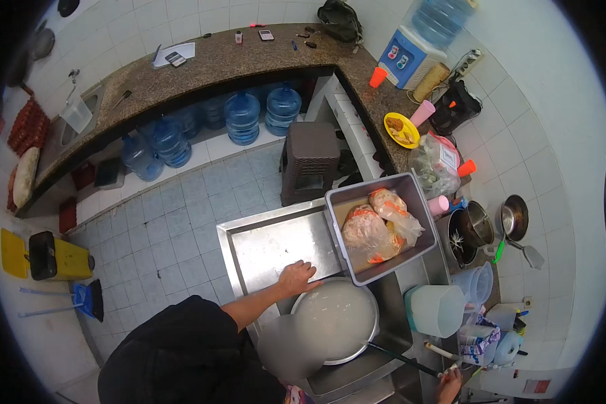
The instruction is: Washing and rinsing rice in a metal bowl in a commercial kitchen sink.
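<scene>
My left hand (297, 278) rests on the steel sink's drainboard (278, 247), fingers bent and thumb towards a large round basin (374, 313). Cloudy whitish liquid (338, 308) fills this basin, which sits in the sink bowl (391, 308). A dark green hose (399, 358) runs from the basin's rim towards a tap (443, 373). Around that tap and hose end closes my right hand (450, 385), partly cut off by the frame. Beyond the basin, a grey plastic tub (341, 252) holds bagged raw meat (366, 227) in liquid. A blurred patch covers part of the basin.
A translucent container (437, 310) stands right of the sink; pots (477, 222) sit behind. A brown plastic stool (310, 156) is beyond the drainboard. Water bottles (242, 116) line the space under the granite counter (222, 65). A yellow bin (70, 257) stands at left.
</scene>
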The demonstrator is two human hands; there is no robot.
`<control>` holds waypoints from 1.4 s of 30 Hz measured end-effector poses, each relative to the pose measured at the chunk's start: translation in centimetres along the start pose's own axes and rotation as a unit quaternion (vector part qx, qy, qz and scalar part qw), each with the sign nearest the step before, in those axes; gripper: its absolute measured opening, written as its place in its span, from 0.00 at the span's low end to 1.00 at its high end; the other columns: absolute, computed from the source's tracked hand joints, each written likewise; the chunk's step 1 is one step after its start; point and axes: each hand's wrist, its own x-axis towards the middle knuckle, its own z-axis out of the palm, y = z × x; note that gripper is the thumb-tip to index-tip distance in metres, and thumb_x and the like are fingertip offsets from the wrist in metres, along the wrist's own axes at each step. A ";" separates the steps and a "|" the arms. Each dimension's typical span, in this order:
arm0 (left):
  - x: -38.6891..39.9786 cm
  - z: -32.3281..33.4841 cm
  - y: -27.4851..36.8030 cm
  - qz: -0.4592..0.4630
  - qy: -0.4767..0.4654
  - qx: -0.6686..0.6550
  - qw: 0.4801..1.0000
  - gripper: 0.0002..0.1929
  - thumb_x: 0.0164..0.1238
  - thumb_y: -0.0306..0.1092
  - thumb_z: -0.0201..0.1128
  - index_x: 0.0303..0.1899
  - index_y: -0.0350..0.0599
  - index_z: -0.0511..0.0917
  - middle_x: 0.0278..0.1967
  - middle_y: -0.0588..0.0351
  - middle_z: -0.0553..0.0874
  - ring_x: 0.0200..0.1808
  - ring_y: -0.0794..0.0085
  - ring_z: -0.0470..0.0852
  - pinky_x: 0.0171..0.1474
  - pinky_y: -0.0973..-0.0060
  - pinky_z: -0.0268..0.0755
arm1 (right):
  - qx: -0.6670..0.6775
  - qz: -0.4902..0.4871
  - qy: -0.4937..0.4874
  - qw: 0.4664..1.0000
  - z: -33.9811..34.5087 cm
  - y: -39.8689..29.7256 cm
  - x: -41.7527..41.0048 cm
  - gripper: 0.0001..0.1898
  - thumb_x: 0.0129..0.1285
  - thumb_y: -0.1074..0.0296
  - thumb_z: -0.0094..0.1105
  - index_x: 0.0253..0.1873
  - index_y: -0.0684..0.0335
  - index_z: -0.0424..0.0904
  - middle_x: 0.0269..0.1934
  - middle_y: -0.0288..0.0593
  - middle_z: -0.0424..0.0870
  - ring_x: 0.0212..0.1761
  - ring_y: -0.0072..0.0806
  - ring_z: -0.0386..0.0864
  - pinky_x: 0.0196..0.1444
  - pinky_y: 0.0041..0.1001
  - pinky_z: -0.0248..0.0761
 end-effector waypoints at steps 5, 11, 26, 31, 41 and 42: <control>-0.3 -0.4 0.4 -0.006 -0.004 0.005 1.000 0.23 0.61 0.57 0.67 0.29 0.43 0.80 0.28 0.53 0.81 0.34 0.61 0.82 0.34 0.65 0.78 | -0.146 0.072 -0.153 0.975 -4.7 -3.4 2.0 0.12 0.60 0.69 0.65 0.48 0.61 0.84 0.36 0.51 0.88 0.37 0.39 0.83 0.42 0.38 0.74; -1.2 0.2 0.0 -0.003 0.020 0.012 1.000 0.25 0.59 0.59 0.68 0.25 0.43 0.78 0.25 0.53 0.80 0.30 0.60 0.81 0.31 0.64 0.75 | -0.166 -0.156 -0.121 0.966 -4.0 -1.4 1.3 0.08 0.52 0.71 0.65 0.38 0.64 0.84 0.33 0.50 0.84 0.41 0.47 0.83 0.42 0.42 0.75; 0.4 2.2 1.5 0.127 0.023 -0.064 0.990 0.19 0.52 0.42 0.78 0.22 0.47 0.73 0.22 0.56 0.76 0.26 0.60 0.76 0.27 0.65 0.69 | -0.164 0.096 0.324 0.927 5.0 -1.7 1.7 0.15 0.65 0.57 0.66 0.38 0.66 0.82 0.32 0.50 0.82 0.34 0.47 0.80 0.38 0.40 0.72; -3.5 6.0 5.7 0.072 -0.107 -0.190 0.973 0.11 0.56 0.32 0.75 0.28 0.41 0.78 0.24 0.50 0.78 0.28 0.53 0.79 0.33 0.61 0.73 | 0.159 0.186 0.303 0.921 21.6 -9.4 -3.6 0.05 0.62 0.75 0.64 0.41 0.67 0.83 0.39 0.49 0.87 0.44 0.41 0.84 0.49 0.32 0.76; -6.9 17.6 -1.4 -0.299 -0.356 -0.016 0.885 0.33 0.68 0.54 0.61 0.55 0.25 0.75 0.45 0.29 0.84 0.51 0.36 0.82 0.60 0.54 0.72 | 0.065 0.184 0.081 0.977 42.7 -2.4 0.7 0.25 0.65 0.59 0.64 0.63 0.67 0.74 0.56 0.68 0.75 0.61 0.60 0.72 0.63 0.45 0.67; -6.8 18.3 -1.8 -0.306 -0.347 -0.054 0.885 0.31 0.69 0.53 0.60 0.54 0.26 0.76 0.44 0.30 0.85 0.50 0.36 0.82 0.59 0.53 0.73 | 0.065 0.193 0.083 0.975 43.9 -0.7 1.6 0.25 0.65 0.59 0.64 0.63 0.67 0.74 0.56 0.68 0.75 0.61 0.60 0.72 0.63 0.45 0.67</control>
